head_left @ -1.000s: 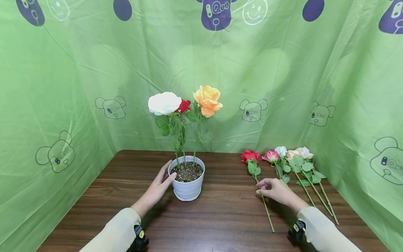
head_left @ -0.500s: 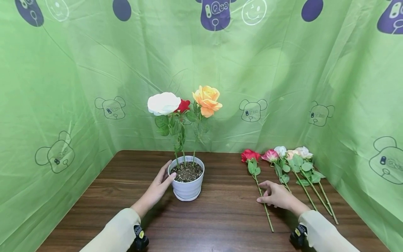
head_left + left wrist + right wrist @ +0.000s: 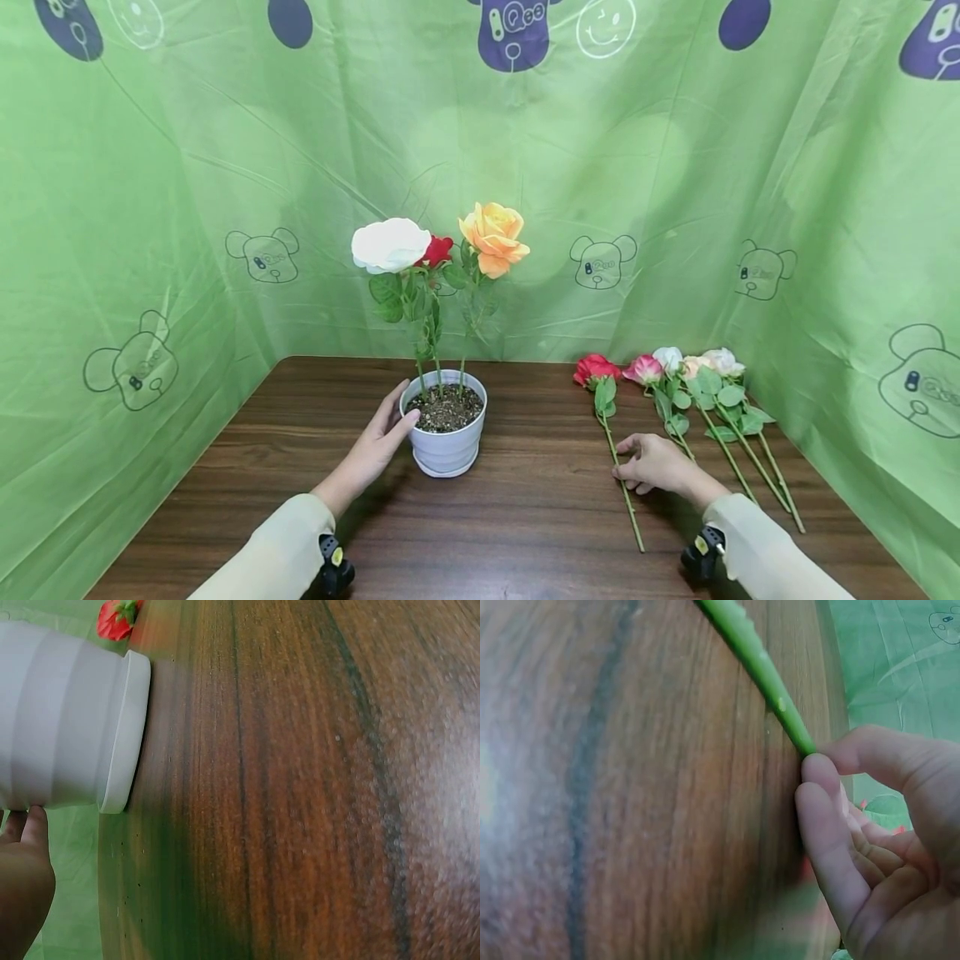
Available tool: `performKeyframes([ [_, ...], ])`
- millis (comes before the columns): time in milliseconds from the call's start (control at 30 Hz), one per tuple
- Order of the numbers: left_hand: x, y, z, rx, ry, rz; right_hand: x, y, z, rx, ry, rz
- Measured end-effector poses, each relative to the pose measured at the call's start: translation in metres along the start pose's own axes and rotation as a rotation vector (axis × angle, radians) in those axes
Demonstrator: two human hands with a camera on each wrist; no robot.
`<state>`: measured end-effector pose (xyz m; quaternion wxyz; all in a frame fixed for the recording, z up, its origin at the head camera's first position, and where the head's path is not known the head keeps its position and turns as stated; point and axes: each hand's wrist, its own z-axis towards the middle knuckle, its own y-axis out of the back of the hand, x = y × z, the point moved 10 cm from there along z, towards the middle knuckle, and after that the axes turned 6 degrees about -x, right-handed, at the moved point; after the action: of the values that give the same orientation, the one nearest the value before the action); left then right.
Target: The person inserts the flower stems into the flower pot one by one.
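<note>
A: Where is your left hand (image 3: 366,446)?

B: Left of the middle in the head view, at the white pot (image 3: 447,450). Its fingers are spread wide and fairly straight against the pot's left side, your thumb at the rim.

A: And your right hand (image 3: 660,465)?

B: Lower right of the frame. You pinch the red rose (image 3: 597,369) by its stem, thumb against fingertips. In the right wrist view the green stem (image 3: 761,671) slants from the top edge down to your fingertips. Whether it lies on the table (image 3: 540,517) or just above, I cannot tell. The bloom is toward the table's far edge.

A: What does your pot hold?

B: Dark soil (image 3: 448,410) and three upright stalks: a white flower (image 3: 392,245) at left, an orange flower (image 3: 494,240) at right, a smaller red flower (image 3: 437,251) between.

A: And beyond your right hand?

B: A bunch of pink and pale flowers (image 3: 708,385) lies at the right.
</note>
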<state>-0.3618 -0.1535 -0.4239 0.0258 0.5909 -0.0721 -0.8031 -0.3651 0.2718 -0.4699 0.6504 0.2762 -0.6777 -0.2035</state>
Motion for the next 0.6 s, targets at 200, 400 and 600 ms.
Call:
performKeyframes([
  [200,0.000,0.000,0.000,-0.003,0.001,0.006,0.002,-0.002,-0.001,0.025,0.017,0.017],
  [400,0.000,0.000,0.000,-0.001,-0.002,0.002,0.008,-0.001,-0.004,0.051,0.049,0.021],
  [600,0.000,0.000,0.000,-0.001,0.002,0.003,0.012,-0.001,-0.002,0.070,0.071,0.064],
])
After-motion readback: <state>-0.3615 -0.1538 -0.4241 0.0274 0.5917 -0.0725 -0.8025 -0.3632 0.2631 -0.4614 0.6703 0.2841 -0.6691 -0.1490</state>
